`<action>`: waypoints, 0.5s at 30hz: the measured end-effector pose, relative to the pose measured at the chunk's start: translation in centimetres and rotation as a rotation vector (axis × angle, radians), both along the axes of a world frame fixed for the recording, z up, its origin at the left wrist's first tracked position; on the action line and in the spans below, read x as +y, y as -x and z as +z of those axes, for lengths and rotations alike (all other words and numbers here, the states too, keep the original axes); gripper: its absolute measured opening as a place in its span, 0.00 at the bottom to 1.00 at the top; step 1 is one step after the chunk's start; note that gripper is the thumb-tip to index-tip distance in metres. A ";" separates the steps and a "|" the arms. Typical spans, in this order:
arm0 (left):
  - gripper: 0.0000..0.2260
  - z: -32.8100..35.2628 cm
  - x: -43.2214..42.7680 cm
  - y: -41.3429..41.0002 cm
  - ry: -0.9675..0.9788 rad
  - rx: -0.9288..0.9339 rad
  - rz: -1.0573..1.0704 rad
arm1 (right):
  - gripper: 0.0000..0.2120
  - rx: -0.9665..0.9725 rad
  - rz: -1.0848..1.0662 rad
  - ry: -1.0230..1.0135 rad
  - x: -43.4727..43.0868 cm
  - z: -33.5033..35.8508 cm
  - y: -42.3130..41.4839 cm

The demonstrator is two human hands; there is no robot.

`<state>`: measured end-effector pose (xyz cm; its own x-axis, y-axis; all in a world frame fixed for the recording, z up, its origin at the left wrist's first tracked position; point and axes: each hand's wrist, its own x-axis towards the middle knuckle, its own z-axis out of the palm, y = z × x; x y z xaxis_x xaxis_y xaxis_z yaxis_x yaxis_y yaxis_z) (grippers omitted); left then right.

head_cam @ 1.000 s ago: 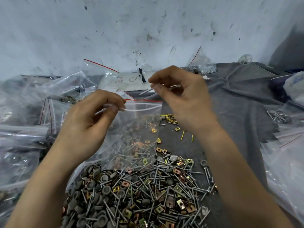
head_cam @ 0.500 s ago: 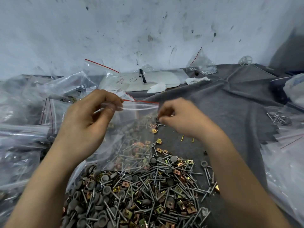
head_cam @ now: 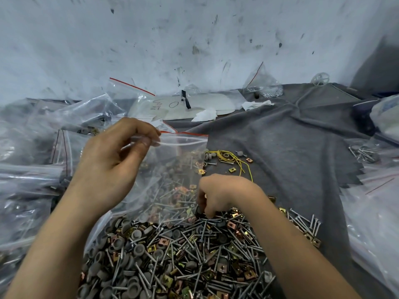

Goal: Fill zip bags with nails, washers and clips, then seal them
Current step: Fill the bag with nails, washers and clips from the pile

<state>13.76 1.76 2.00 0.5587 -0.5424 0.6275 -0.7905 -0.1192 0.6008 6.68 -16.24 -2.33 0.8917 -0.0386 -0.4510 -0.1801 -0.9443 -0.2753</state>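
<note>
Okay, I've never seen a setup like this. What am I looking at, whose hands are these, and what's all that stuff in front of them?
There is no machine here. These are a person's two bare hands, filmed by one wide-angle camera worn on the head, looking forward and down. That is why both arms come in from the bottom edge.

The left hand pinches the top edge of a clear zip bag with a red stripe and holds it up. The right hand reaches down with curled fingers into a pile of nails, grey washers and brass-coloured clips. Whether it has grasped anything is hidden.

The pile lies on a grey cloth. Some yellow wire lies beyond it, and more plastic bags are heaped at the left.
</note>
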 end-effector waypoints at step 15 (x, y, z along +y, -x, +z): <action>0.09 0.4 -0.4 1.0 0.016 -0.019 -0.158 | 0.11 -1.156 -0.324 -1.063 -2.0 6.6 3.1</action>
